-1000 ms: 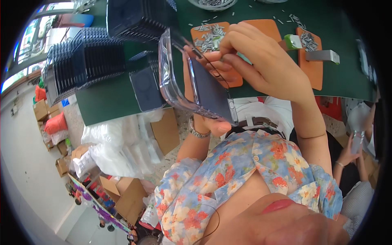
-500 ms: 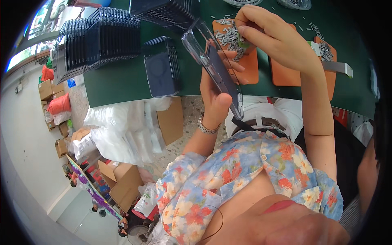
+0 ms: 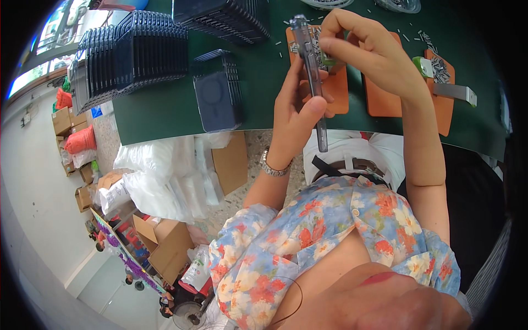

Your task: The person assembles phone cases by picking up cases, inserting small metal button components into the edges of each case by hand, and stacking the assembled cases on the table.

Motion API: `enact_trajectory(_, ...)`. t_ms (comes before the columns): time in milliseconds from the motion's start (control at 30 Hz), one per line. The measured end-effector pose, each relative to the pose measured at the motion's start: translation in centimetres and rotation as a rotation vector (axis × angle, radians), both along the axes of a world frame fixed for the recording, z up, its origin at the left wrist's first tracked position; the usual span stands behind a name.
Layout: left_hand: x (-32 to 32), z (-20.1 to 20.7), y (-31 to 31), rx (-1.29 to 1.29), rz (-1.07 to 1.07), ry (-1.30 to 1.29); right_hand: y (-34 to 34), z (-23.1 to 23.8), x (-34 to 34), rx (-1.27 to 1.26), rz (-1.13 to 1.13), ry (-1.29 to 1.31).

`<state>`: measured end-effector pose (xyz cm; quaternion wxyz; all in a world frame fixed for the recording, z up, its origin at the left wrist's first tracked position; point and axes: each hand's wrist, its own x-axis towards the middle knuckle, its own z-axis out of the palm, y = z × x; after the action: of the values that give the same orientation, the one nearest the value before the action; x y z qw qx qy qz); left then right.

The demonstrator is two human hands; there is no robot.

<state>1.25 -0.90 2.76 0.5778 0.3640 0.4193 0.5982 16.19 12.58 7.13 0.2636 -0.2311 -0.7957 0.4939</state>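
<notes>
My left hand [image 3: 300, 113] grips a clear, dark-tinted phone case [image 3: 312, 71], which stands almost edge-on, its long side running up and down. Right beside it, the thumb and fingers of my right hand [image 3: 366, 52] are pinched together. Whatever they hold is too small or hidden to name. A small green thing [image 3: 328, 60] shows just below those fingertips. Under both hands lies an orange board [image 3: 338, 91] with a heap of small silvery metal pieces [image 3: 318, 38] on it, partly hidden by the case.
Stacked dark phone cases [image 3: 135, 52] stand on the green table [image 3: 148, 118] at left, with another stack [image 3: 225, 19] behind and a smaller one [image 3: 217, 102] nearer. More orange boards [image 3: 382, 99] lie at right, with metal pieces and a metal bracket [image 3: 456, 92]. Plastic bags [image 3: 159, 181] are below.
My left hand has turned the phone case from a slanted, face-showing position to nearly edge-on and brought it closer to my right fingertips. My right hand has barely moved.
</notes>
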Motion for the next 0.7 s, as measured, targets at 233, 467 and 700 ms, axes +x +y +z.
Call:
enact_trajectory(233,0.0,0.4,1.7,-0.132,-0.053,0.192,-0.9,-2.9,-1.2,-0.338,-0.216,0.280)
enact_trajectory(467,-0.5,0.3,2.7,-0.291,-0.112,0.009,-0.2,-3.6,-1.9,-0.441,-0.313,0.337)
enact_trajectory(700,-0.7,-1.4,3.9,-0.316,-0.115,-0.001,0.9,-3.8,-2.7,-0.493,-0.331,0.345)
